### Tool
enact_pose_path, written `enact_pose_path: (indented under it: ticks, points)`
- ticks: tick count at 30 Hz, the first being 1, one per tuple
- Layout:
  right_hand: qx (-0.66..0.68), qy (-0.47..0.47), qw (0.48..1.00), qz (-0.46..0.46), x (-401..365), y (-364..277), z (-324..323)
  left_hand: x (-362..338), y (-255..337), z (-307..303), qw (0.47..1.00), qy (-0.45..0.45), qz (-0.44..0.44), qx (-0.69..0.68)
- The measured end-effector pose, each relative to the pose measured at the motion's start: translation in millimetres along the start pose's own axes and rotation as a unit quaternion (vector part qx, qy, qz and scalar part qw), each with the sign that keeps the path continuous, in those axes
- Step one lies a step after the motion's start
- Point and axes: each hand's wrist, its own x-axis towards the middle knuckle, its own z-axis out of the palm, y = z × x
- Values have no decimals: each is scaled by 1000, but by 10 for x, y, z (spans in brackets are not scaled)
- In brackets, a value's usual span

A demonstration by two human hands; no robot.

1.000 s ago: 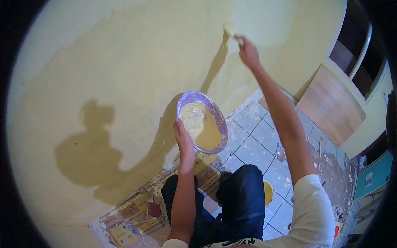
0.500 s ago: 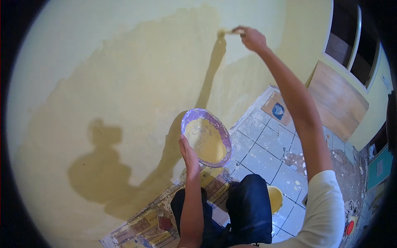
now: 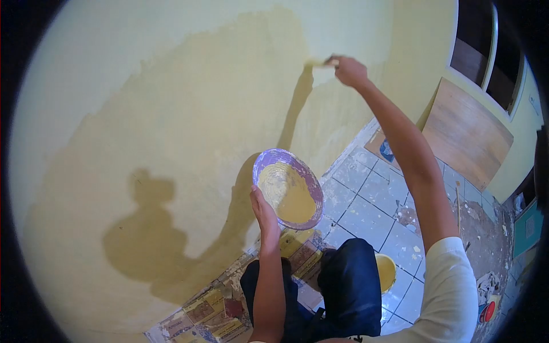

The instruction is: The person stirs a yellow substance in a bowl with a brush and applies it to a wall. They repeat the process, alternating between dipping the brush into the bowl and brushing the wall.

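Note:
A purple bowl (image 3: 314, 186) with yellow paint (image 3: 296, 204) in it is held tilted by my left hand (image 3: 265, 214), whose fingers are at its left rim and underside. My right hand (image 3: 350, 71) is stretched out to the upper right, closed around the handle of a paintbrush (image 3: 317, 63). The brush head meets the wall (image 3: 189, 114) and is slightly blurred. Darker yellow paint covers a broad part of the wall, with a paler area above it. Shadows of my head and arms fall on the wall.
A yellow bucket (image 3: 386, 273) stands on the tiled floor (image 3: 366, 211) beside my right knee. Printed cardboard (image 3: 214, 311) lies along the wall base. A wooden board (image 3: 466, 134) leans below the window (image 3: 474, 46). A red object (image 3: 487, 312) lies at the lower right.
My right hand and the brush have moved down along the wall. My left hand still holds the bowl, and the view has shifted slightly.

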Motion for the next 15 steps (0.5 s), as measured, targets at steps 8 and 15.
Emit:
enact_pose_path:
  ticks: [8, 15]
  points:
    - [104, 73, 992, -5, 495, -502, -542, -29, 61, 51, 1000, 0, -3, 30]
    - [136, 56, 988, -42, 523, -160, -776, -4, 39, -13, 999, -17, 7, 33]
